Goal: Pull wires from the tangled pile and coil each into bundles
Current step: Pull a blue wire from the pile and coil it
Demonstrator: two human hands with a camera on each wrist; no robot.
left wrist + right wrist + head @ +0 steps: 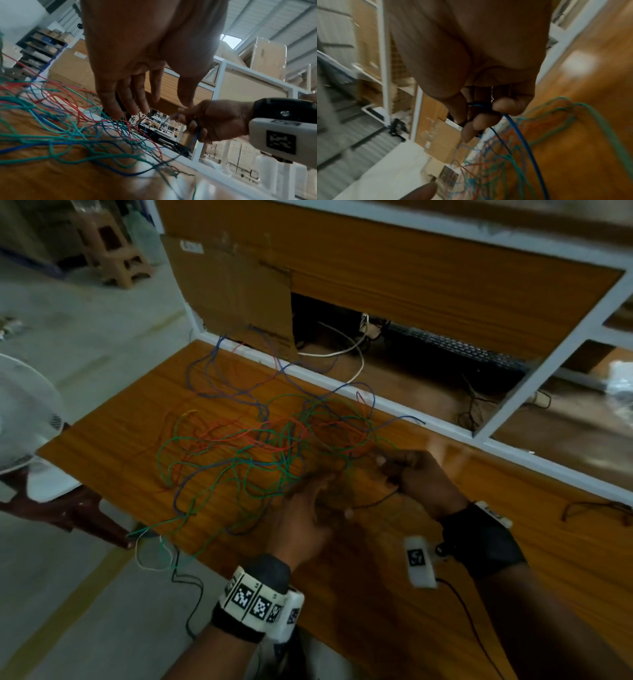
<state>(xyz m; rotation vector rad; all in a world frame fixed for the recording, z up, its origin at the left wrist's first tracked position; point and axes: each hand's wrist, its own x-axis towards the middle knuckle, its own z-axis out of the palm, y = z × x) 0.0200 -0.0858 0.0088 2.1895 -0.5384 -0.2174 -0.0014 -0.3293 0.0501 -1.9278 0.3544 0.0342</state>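
A tangled pile of green, red and blue wires [267, 446] lies spread over the wooden table [113, 440]. My right hand [397, 470] hovers at the pile's right edge, its fingers [488, 119] curled round a blue wire [525, 146] that is looped in the fist and trails down into the pile. My left hand [318, 501] is just left of it, above the wires. Its fingers [137, 100] are straight and point down at the strands [72, 129], holding nothing, with the thumb tip close to the right hand [205, 121].
A cardboard sheet [236, 296] leans on the white-framed partition [376, 402] behind the pile. A black keyboard [459, 347] lies beyond the opening. A white fan [20, 412] stands left of the table. Some dark wire [592, 508] lies at the right. Wires [150, 553] hang over the front edge.
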